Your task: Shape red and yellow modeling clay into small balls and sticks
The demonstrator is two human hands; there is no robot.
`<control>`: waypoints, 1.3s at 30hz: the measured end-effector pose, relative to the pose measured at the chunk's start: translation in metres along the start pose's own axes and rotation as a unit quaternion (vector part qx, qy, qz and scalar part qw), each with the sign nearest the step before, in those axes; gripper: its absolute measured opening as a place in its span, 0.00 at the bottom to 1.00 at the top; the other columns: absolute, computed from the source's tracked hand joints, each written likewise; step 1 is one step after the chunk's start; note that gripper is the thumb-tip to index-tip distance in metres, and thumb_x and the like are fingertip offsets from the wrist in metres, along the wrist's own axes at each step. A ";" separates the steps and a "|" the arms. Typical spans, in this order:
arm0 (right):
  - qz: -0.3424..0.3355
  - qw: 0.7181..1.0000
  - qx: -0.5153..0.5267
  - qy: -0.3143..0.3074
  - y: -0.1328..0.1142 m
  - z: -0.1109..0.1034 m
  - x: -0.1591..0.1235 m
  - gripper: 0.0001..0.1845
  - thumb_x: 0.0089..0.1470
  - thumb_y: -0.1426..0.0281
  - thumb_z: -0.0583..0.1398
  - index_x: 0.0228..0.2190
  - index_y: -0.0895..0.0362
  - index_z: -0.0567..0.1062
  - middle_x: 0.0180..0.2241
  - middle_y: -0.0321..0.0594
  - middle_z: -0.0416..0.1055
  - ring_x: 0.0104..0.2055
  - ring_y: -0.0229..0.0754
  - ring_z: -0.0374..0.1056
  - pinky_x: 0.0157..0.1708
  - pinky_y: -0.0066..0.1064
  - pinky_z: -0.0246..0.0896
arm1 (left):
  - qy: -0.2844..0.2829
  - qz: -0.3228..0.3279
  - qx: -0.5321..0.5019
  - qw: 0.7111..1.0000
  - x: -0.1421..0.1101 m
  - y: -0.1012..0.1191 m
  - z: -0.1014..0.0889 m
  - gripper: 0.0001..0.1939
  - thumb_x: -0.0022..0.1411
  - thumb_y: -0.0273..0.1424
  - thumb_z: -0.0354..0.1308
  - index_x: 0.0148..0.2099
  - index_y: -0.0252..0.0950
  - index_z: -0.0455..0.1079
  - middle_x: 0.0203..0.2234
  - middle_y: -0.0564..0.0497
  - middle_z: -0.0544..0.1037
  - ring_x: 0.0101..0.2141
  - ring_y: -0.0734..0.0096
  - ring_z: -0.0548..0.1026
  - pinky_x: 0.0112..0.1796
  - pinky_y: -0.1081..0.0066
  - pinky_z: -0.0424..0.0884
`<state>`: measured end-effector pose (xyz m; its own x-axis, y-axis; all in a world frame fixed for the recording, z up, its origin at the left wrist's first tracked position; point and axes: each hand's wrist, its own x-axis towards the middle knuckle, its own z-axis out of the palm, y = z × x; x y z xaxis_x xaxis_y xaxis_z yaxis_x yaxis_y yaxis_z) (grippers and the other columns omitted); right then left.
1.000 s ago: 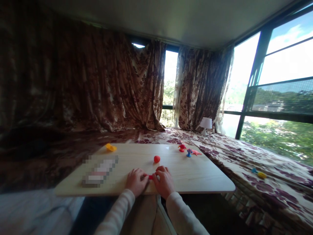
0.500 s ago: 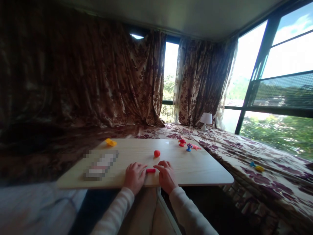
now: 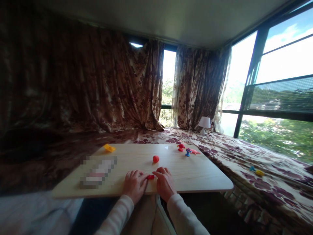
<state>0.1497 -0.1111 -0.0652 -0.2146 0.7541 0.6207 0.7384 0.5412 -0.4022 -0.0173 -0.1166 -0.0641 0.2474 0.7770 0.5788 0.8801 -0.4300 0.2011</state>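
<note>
A short red roll of modelling clay (image 3: 151, 177) lies near the front edge of the pale wooden table, slightly bent. At its left end is my left hand (image 3: 135, 185), with the fingertips and thumb closed on it. My right hand (image 3: 165, 183) has its index finger on the right end, the other fingers curled behind; its thumb is mostly hidden. Just beyond the hands rests a red clay ball (image 3: 156, 159), touched by neither.
Red (image 3: 181, 147) and blue (image 3: 187, 152) toy figures stand at the table's back right, beside a flat pinkish-red piece (image 3: 195, 151). A yellow piece (image 3: 109, 148) lies back left, above a pixelated item (image 3: 99, 173). A white lamp (image 3: 204, 124) stands beyond the table (image 3: 207, 178).
The fingers of both hands have come in onto the ends of the red clay roll, which now looks bent and more covered. The whole view has tilted slightly up.
</note>
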 end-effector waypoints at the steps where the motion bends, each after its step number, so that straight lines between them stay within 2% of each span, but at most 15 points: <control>1: 0.001 1.000 0.003 0.003 0.001 0.001 0.000 0.26 0.43 0.85 0.52 0.37 0.48 0.77 0.36 0.39 0.69 0.40 0.43 0.60 0.41 0.32 0.58 | 0.000 0.001 0.001 1.000 0.000 0.000 0.001 0.13 0.59 0.32 0.52 0.44 0.49 0.73 0.34 0.51 0.73 0.39 0.65 0.68 0.44 0.59 0.61; 11: -0.014 0.999 0.027 0.014 -0.002 -0.001 -0.003 0.27 0.44 0.85 0.52 0.35 0.45 0.78 0.33 0.37 0.69 0.39 0.42 0.60 0.41 0.32 0.57 | 0.006 0.003 -0.003 1.000 -0.001 -0.002 0.003 0.14 0.59 0.32 0.52 0.45 0.50 0.72 0.34 0.50 0.73 0.39 0.64 0.68 0.43 0.59 0.61; 18: -0.014 1.000 0.014 0.001 -0.004 -0.003 -0.002 0.25 0.46 0.85 0.53 0.34 0.44 0.79 0.31 0.37 0.69 0.38 0.41 0.60 0.40 0.31 0.57 | 0.000 -0.034 -0.012 0.999 0.001 -0.003 0.003 0.13 0.57 0.31 0.53 0.42 0.45 0.75 0.35 0.49 0.74 0.39 0.64 0.68 0.43 0.61 0.62; 25: -0.034 0.999 -0.001 -0.014 -0.006 -0.007 -0.003 0.29 0.43 0.85 0.53 0.39 0.43 0.77 0.38 0.37 0.67 0.42 0.42 0.59 0.42 0.32 0.57 | -0.001 -0.041 -0.018 0.999 0.001 -0.002 0.001 0.12 0.57 0.31 0.54 0.41 0.46 0.75 0.34 0.49 0.74 0.40 0.64 0.68 0.43 0.62 0.62; 30: -0.042 0.998 -0.012 -0.037 -0.006 -0.008 -0.003 0.29 0.45 0.85 0.53 0.39 0.41 0.76 0.37 0.37 0.67 0.42 0.41 0.59 0.43 0.32 0.56 | 0.002 -0.050 -0.011 0.999 0.001 -0.002 0.004 0.11 0.58 0.33 0.53 0.41 0.43 0.74 0.35 0.49 0.74 0.40 0.64 0.69 0.44 0.62 0.62; 39: -0.030 0.999 -0.017 -0.029 -0.005 -0.003 0.003 0.29 0.44 0.85 0.53 0.41 0.44 0.76 0.39 0.38 0.68 0.43 0.43 0.59 0.42 0.33 0.56 | -0.030 -0.100 -0.001 0.995 0.005 0.000 0.003 0.09 0.57 0.33 0.54 0.39 0.43 0.74 0.36 0.50 0.74 0.40 0.64 0.69 0.43 0.64 0.62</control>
<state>0.1473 -0.1126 -0.0595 -0.2952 0.7414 0.6026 0.7436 0.5744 -0.3423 -0.0146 -0.1117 -0.0637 0.0921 0.8728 0.4793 0.9134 -0.2657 0.3083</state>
